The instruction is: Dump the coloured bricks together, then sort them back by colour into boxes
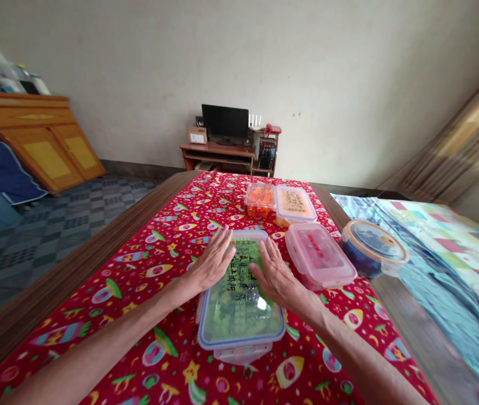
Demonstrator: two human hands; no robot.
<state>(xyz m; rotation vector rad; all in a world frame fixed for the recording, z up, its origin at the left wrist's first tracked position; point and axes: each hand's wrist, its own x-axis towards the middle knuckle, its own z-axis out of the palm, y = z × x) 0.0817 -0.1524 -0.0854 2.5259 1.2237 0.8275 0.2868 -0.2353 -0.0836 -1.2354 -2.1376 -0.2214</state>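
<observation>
A rectangular clear plastic food container (239,326) with a blue-edged lid lies in front of me, green contents showing through and black handwriting on top. My left hand (216,256) rests along the lid's left edge with its fingers stretched out. Opposite it, my right hand (275,273) lies flat against the right edge, fingers extended and thumb apart. The front locking flap (243,352) hangs down, not pressed against the lid. Whether the side flaps are fastened is hidden under my hands.
Right of my hand sits a pink-lidded container (319,253), with a round container of dark blue contents (372,247) beyond it. Farther back are an open-looking box with orange pieces (260,199) and a lidded box with writing (295,203). A red patterned cloth (138,292) covers the table.
</observation>
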